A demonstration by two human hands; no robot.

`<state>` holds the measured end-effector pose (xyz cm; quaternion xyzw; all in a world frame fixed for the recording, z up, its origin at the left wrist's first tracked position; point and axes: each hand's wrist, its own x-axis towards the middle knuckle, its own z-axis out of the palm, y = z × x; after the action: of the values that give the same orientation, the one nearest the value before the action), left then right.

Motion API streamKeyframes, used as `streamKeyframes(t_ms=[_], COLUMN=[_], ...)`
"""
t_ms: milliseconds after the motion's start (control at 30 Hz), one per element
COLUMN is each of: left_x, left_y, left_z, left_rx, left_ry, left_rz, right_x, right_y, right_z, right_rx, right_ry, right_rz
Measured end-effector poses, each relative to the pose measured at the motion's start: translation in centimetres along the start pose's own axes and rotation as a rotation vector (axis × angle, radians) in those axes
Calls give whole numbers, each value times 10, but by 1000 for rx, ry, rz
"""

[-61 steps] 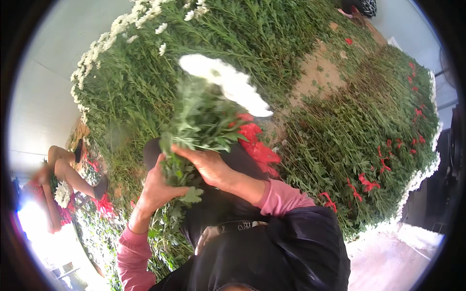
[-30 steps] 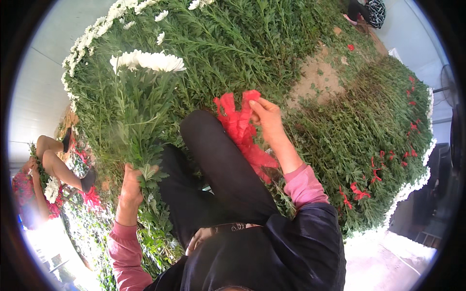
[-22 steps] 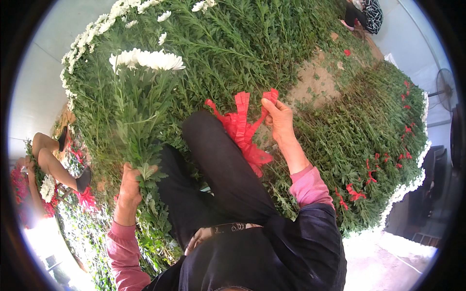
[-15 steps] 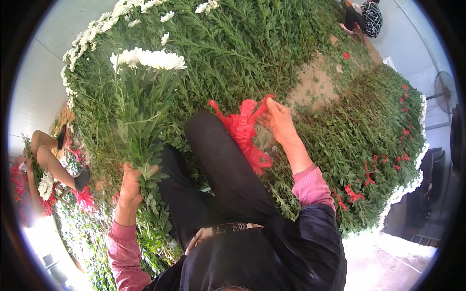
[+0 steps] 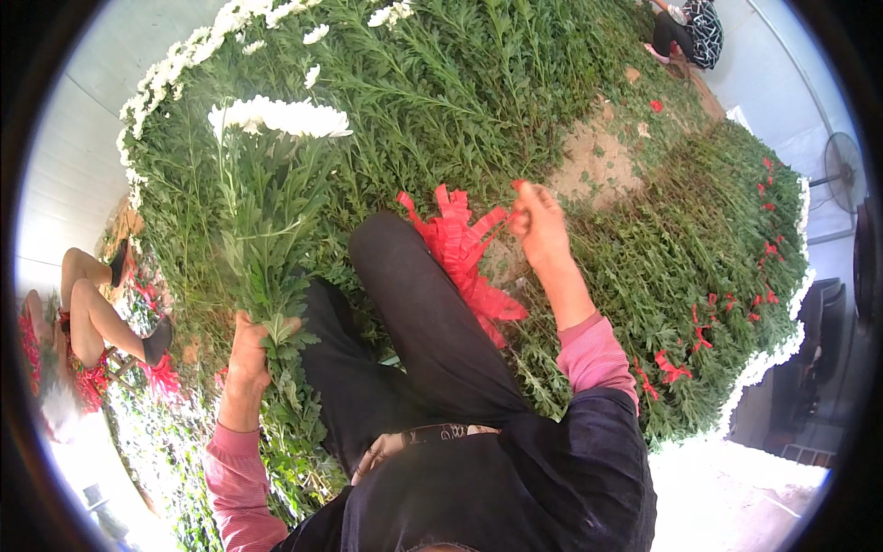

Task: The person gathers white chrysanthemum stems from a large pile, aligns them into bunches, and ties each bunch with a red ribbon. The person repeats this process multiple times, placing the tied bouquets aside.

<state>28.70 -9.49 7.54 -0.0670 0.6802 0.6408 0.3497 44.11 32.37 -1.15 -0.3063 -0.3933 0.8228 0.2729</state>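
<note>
My left hand (image 5: 246, 354) is closed around the stems of a bunch of white chrysanthemums (image 5: 267, 198). The bunch stands upright, its white heads level at the top and leaves spilling over my fingers. By my raised knee hangs a bundle of red strips (image 5: 460, 244), fanned out at both ends. Just right of that bundle, my right hand (image 5: 543, 225) is closed in a pinch. A bit of red strip (image 5: 518, 184) shows at its fingertips; the rest of that strip is hidden by the fingers or blends with the bundle.
Cut chrysanthemums (image 5: 441, 83) lie heaped ahead, white heads along the far left rim. Another pile of stems (image 5: 681, 248), some tied with red strips, lies to the right. Bare ground (image 5: 598, 156) shows between. One person sits at left (image 5: 87, 322), another far right (image 5: 690, 37). A fan (image 5: 839, 170) stands at right.
My right hand has moved slightly right and down, its fingers curling in more. The red bundle has shifted and its strips have spread. My left hand and its bunch have stayed put.
</note>
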Motion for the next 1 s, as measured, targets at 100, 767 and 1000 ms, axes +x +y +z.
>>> streamKeyframes(t_ms=[100,767,1000], left_x=[4,-22,6], left_y=[-4,96,62], left_z=[-1,-14,0], left_rx=[6,210,139], left_ry=[-2,-492,-232], left_rz=[25,431,4], right_x=[9,-84,-106], right_y=[-56,15,-39], right_z=[8,234,223], right_rx=[112,-496,-534], right_ry=[185,-1210,-1308], right_rz=[-207,-200,-126])
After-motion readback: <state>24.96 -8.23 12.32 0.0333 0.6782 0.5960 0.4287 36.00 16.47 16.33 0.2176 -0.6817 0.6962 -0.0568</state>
